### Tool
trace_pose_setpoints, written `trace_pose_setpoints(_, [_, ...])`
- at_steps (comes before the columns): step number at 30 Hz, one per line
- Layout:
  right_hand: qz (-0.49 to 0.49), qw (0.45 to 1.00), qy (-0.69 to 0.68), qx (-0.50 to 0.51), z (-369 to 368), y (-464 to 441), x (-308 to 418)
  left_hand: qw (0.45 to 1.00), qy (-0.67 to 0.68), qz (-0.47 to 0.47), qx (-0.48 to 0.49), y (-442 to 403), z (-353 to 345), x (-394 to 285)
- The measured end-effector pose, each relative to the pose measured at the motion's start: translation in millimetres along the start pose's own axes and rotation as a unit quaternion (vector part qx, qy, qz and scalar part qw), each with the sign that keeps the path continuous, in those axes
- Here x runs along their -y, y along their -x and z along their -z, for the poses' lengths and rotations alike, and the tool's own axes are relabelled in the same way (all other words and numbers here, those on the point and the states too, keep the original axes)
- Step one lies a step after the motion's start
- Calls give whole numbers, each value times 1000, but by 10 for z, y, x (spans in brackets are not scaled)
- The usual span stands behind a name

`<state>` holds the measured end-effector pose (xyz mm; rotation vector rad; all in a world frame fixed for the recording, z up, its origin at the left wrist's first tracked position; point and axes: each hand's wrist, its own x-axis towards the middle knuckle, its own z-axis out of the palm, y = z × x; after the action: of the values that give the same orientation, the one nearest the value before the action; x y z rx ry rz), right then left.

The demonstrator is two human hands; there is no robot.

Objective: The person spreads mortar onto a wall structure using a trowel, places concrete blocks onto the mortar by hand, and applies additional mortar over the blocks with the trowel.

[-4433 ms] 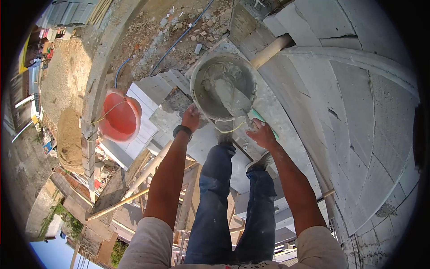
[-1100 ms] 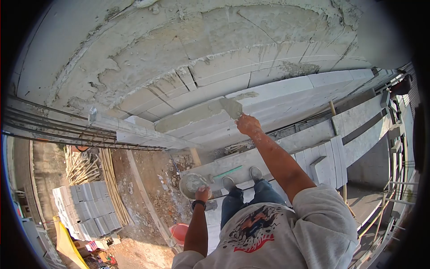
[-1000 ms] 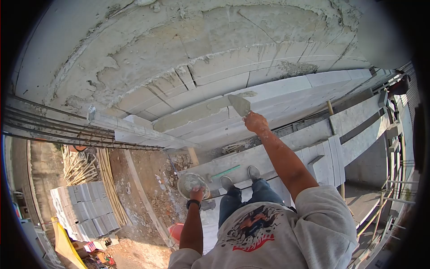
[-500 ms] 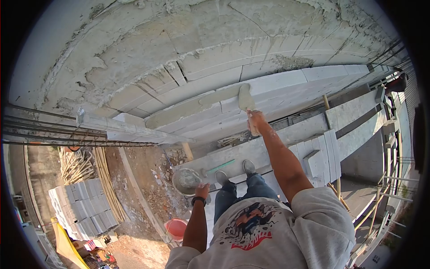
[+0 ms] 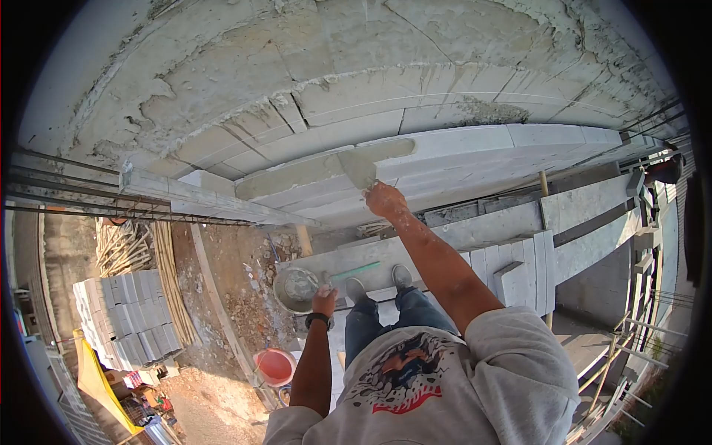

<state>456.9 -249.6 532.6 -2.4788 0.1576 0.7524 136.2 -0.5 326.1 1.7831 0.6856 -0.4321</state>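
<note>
My right hand (image 5: 386, 200) is closed round the handle of a trowel (image 5: 357, 169). The trowel's blade lies on a strip of wet mortar (image 5: 289, 178) along the top of a course of pale blocks (image 5: 460, 145). My left hand (image 5: 325, 301), a dark band at its wrist, is low beside a round bucket (image 5: 277, 302) with grey mortar in it. Its fingers look curled; what they hold, if anything, I cannot make out. A thin green stick (image 5: 356, 270) lies on the plank near my shoes.
I stand on a narrow raised platform (image 5: 475, 228), with loose blocks (image 5: 512, 271) stacked at its right. Far below are a red bucket (image 5: 275, 366), a block pile (image 5: 130, 319) and bamboo poles (image 5: 172, 282). Rebar rods (image 5: 67, 189) jut out at the left.
My right hand and the trowel have moved left along the block top, leaving mortar spread to their right. My left hand has shifted slightly up and left in view, still beside the mortar bucket.
</note>
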Motion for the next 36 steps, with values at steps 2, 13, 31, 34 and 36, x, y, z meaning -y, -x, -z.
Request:
trace_pose_setpoints(2, [-4, 1000, 15, -14, 159, 6, -226, 991, -121, -49, 8, 4, -18, 185])
trace_pose_setpoints(13, [-37, 995, -6, -97, 787, -244, -1563, 987, 65, 146, -2, 366, -512, -94])
trace_pose_setpoints(31, [-52, 741, -590, 316, 142, -76, -795, 984, -132, -19, -116, 336, -888, -235])
trace_pose_setpoints(34, [-26, 719, -575, 389, -29, 28, -602, 991, -116, 25, -67, 368, -843, -185])
trace_pose_setpoints(36, [-22, 683, -598, 417, -239, 40, -391, 993, -71, 78, -55, 417, -819, -92])
